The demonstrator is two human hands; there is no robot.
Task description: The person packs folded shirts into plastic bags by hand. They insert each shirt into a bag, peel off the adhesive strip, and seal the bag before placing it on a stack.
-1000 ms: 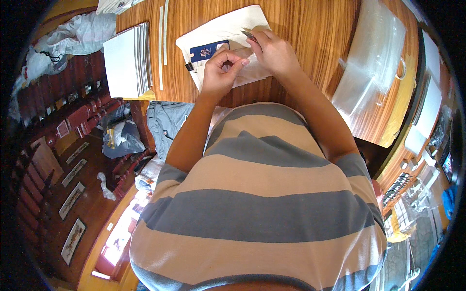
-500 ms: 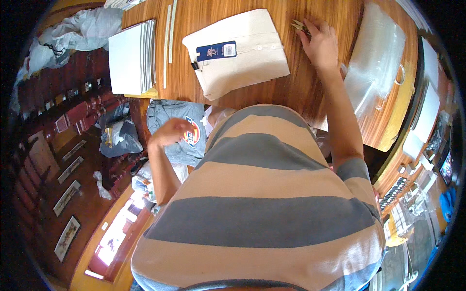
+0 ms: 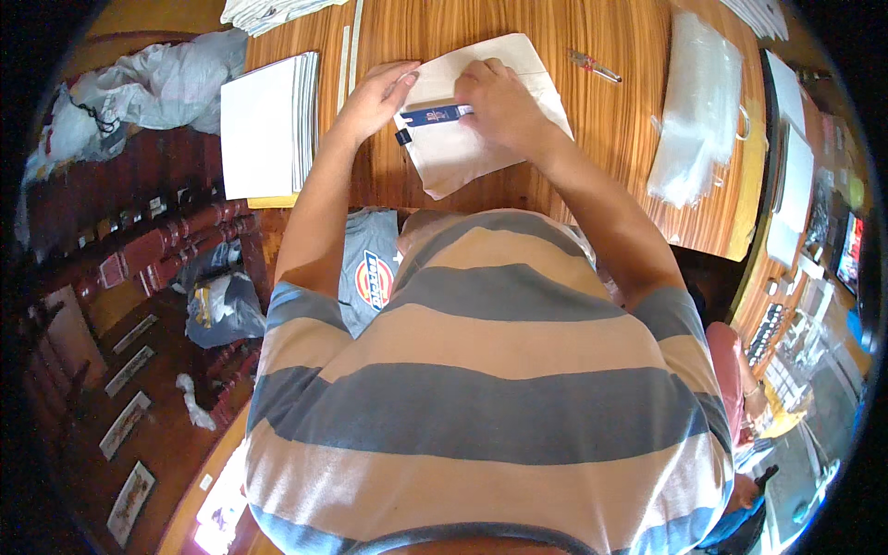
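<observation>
A folded cream garment [image 3: 462, 165] lies on the wooden table in front of me. A dark blue hang tag [image 3: 431, 116] rests across its left part, and a small black label [image 3: 402, 137] sticks out at its left edge. My left hand [image 3: 377, 100] is at the garment's upper left corner, thumb and fingers apart. My right hand [image 3: 499, 102] bends over the middle of the garment, its closed fingers at the tag's right end, which they partly hide. Farther right, a small pair of thread snips [image 3: 594, 66] lies on the table, apart from both hands.
White sheets [image 3: 268, 129] are stacked at the table's left, beside a narrow pale strip [image 3: 345, 65]. Clear plastic bags [image 3: 698, 111] lie at the right edge. A grey garment with a printed patch [image 3: 370, 273] hangs below the near edge. White bundles [image 3: 153, 83] stand at far left.
My right hand has let go of the snips and moved left onto the garment. My left hand has risen from near my lap to the garment's upper left corner.
</observation>
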